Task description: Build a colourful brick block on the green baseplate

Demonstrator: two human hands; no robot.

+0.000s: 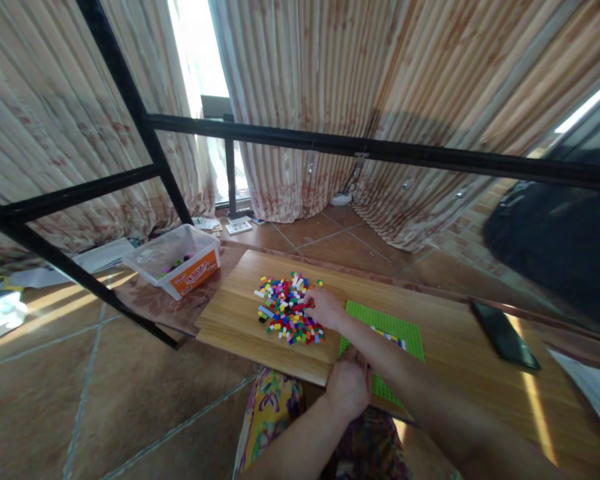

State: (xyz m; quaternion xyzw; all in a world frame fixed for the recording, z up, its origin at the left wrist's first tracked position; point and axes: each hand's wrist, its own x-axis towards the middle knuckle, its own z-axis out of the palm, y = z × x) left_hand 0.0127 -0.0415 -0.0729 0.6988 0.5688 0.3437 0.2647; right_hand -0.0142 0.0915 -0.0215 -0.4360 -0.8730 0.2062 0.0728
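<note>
I have the right hand (325, 308) at the right side of the brick pile (287, 310), fingers bent down among the pieces; I can't tell how wide they stand or whether they pinch one. The left hand (350, 385) is curled at the near edge of the wooden board (230, 320), by the green baseplate (380, 313); its grip is hidden from me. My right forearm crosses the baseplate, partly covering a short brick row (390, 338). Wood surface stretches from pile to left edge, and from baseplate to phone (505, 333).
</note>
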